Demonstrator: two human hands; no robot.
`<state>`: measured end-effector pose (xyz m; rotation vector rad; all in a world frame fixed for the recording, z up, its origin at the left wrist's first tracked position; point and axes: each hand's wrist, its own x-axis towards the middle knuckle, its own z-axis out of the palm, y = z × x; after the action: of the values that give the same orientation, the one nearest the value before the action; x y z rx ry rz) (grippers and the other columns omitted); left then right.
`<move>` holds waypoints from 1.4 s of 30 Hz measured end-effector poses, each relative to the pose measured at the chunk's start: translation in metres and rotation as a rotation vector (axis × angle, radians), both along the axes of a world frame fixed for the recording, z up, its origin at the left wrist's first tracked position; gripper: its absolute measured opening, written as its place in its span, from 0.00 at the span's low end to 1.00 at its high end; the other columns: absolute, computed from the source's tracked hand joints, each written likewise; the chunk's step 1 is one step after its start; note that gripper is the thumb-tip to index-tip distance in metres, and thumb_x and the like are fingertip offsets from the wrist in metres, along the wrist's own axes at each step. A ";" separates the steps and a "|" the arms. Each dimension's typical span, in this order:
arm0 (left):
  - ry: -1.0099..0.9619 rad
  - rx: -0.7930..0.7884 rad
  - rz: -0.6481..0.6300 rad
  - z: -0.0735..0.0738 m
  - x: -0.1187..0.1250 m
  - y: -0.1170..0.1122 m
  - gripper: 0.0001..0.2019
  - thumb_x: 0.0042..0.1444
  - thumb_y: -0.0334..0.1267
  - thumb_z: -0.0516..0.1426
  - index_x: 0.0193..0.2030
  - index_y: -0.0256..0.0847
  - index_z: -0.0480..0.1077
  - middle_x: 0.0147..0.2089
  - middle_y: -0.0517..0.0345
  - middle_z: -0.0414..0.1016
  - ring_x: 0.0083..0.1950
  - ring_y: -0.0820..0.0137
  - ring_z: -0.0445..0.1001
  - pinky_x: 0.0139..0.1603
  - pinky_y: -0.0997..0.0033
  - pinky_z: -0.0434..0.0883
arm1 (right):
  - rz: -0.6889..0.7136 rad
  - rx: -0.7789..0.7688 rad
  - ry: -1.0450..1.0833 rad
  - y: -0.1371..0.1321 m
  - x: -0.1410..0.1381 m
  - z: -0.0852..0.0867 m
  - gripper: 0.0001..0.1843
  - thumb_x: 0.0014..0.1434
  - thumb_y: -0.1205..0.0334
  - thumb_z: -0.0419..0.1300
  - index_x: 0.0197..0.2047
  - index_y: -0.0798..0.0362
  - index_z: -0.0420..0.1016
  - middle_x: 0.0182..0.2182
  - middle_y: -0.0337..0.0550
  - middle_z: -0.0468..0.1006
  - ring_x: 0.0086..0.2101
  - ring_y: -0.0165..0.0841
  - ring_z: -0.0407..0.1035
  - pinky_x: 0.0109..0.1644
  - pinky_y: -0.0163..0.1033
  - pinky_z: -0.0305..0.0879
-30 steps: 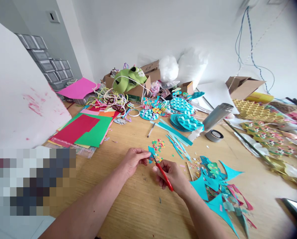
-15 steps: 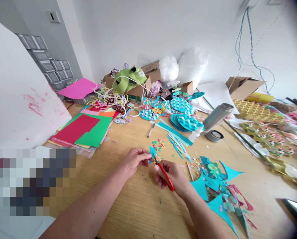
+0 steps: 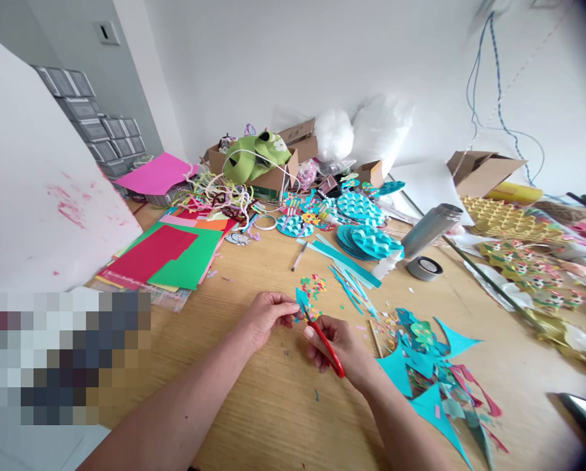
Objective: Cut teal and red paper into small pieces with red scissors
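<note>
Between the thumb and fingers of my left hand (image 3: 272, 318) is a small piece of blue paper (image 3: 301, 296), pinched at its lower left edge. My right hand (image 3: 336, 345) is closed around red-handled scissors (image 3: 326, 343), whose blades lie at the blue paper. Both hands are above the wooden table, close together. Just beyond them lies a pile of tiny coloured paper cutouts (image 3: 313, 286) in red, yellow and green. Thin blue paper strips (image 3: 354, 296) lie to the right of that pile.
Blue paper offcuts (image 3: 433, 366) spread beside my right forearm. Coloured paper sheets (image 3: 170, 256) are stacked at left. Blue scalloped discs (image 3: 369, 242), a pen (image 3: 299, 256), a steel flask (image 3: 431, 230) and its lid (image 3: 424, 267) stand or lie farther back.
The view has shifted very slightly. Both hands, the blue paper and the scissors look nearly the same as before.
</note>
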<state>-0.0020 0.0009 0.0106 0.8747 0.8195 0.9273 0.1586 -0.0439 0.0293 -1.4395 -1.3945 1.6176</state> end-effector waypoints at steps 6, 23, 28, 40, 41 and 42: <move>0.019 -0.006 0.020 -0.001 0.001 0.001 0.08 0.39 0.37 0.64 0.23 0.34 0.74 0.25 0.55 0.74 0.24 0.76 0.65 0.26 0.75 0.62 | -0.019 0.003 -0.037 0.000 -0.001 0.002 0.24 0.45 0.41 0.61 0.24 0.53 0.60 0.14 0.33 0.70 0.13 0.25 0.63 0.14 0.29 0.58; -0.004 -0.054 -0.002 0.000 0.001 -0.001 0.09 0.39 0.37 0.64 0.25 0.34 0.72 0.24 0.56 0.74 0.23 0.77 0.66 0.27 0.75 0.62 | -0.004 -0.003 -0.016 0.000 -0.001 0.000 0.22 0.45 0.43 0.62 0.24 0.53 0.60 0.14 0.32 0.70 0.13 0.24 0.63 0.15 0.28 0.58; -0.007 -0.049 -0.003 -0.001 0.001 -0.001 0.08 0.40 0.36 0.63 0.24 0.34 0.71 0.23 0.57 0.73 0.23 0.76 0.67 0.27 0.75 0.62 | -0.007 -0.011 -0.022 0.000 -0.002 0.002 0.22 0.46 0.43 0.61 0.24 0.53 0.60 0.14 0.32 0.70 0.13 0.24 0.63 0.15 0.28 0.58; -0.011 -0.079 -0.018 0.001 0.001 -0.002 0.08 0.39 0.36 0.63 0.24 0.33 0.71 0.23 0.58 0.72 0.24 0.77 0.66 0.28 0.75 0.62 | -0.018 -0.027 -0.023 0.000 -0.001 -0.001 0.21 0.46 0.44 0.62 0.24 0.53 0.60 0.13 0.32 0.70 0.12 0.24 0.62 0.13 0.28 0.57; -0.012 -0.078 -0.019 0.001 0.001 -0.002 0.08 0.39 0.36 0.63 0.24 0.33 0.71 0.23 0.58 0.72 0.24 0.76 0.66 0.28 0.75 0.62 | -0.018 -0.023 -0.019 0.000 -0.001 -0.002 0.21 0.46 0.44 0.62 0.24 0.53 0.60 0.13 0.32 0.70 0.12 0.24 0.62 0.13 0.28 0.57; -0.012 -0.078 -0.021 0.001 0.001 -0.002 0.08 0.39 0.36 0.63 0.24 0.33 0.71 0.23 0.58 0.72 0.24 0.76 0.66 0.28 0.75 0.62 | -0.018 -0.019 -0.013 0.000 -0.001 -0.002 0.21 0.46 0.44 0.62 0.24 0.53 0.60 0.14 0.33 0.70 0.12 0.25 0.63 0.14 0.28 0.58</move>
<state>-0.0014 -0.0011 0.0113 0.8079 0.8293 0.8765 0.1578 -0.0441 0.0275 -1.4722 -1.3735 1.6170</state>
